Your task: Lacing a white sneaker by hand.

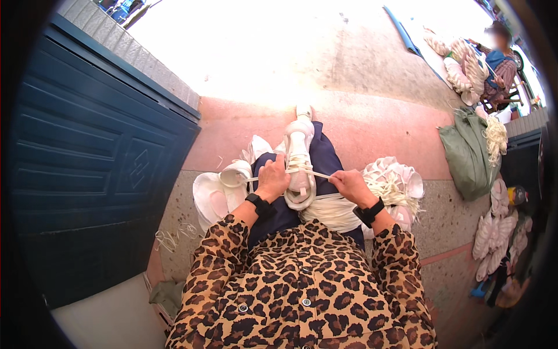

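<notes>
A white shoe (299, 152) lies lengthwise on my lap, its toe pointing away from me and its opening toward me. A pale flat shoelace (318, 174) crosses it and runs taut out to both sides. At the shoe's left edge my left hand (272, 179) is closed on the lace, whose loose end trails left past the wrist. Off the right side, my right hand (353, 187) pinches the other stretch of lace between thumb and fingers. Beneath that hand a thick bundle of cream laces (331, 212) rests across my thigh.
White shoe pieces (210, 200) lie at my left, and a heap of shoes and laces (395, 185) at my right. A dark blue door (104, 157) stands left. Further right are a green sack (469, 152), stacked shoes (494, 241) and another person (501, 72) seated.
</notes>
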Demonstrator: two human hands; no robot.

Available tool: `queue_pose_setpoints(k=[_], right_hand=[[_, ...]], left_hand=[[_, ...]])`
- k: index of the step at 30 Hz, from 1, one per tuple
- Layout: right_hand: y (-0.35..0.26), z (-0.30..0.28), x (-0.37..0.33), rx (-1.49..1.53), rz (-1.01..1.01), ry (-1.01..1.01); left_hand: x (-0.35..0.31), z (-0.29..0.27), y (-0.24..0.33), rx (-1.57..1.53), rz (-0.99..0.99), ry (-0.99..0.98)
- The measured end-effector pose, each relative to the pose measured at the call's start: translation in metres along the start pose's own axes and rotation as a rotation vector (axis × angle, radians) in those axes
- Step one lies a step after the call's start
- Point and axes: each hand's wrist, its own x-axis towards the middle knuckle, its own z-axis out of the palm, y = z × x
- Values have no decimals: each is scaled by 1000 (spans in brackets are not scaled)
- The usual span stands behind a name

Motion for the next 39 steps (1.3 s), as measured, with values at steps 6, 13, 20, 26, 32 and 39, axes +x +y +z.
queue_pose_setpoints(k=[6, 13, 20, 26, 32, 39], right_hand=[[1, -2, -5, 63, 130, -69], [-14, 27, 19, 92, -38, 66], [-24, 43, 29, -87, 84, 5], [-23, 53, 29, -24, 59, 76], [-23, 51, 27, 16, 136, 31], [-17, 42, 39, 209, 280, -27]], left_hand=[[-8, -11, 0, 20, -11, 30], [-26, -30, 0, 5, 103, -11], [-24, -48, -9, -477, -130, -182], [-19, -63, -16, -648, -210, -291], [-17, -56, -25, -824, -354, -393], [8, -44, 15, -587, -265, -326]])
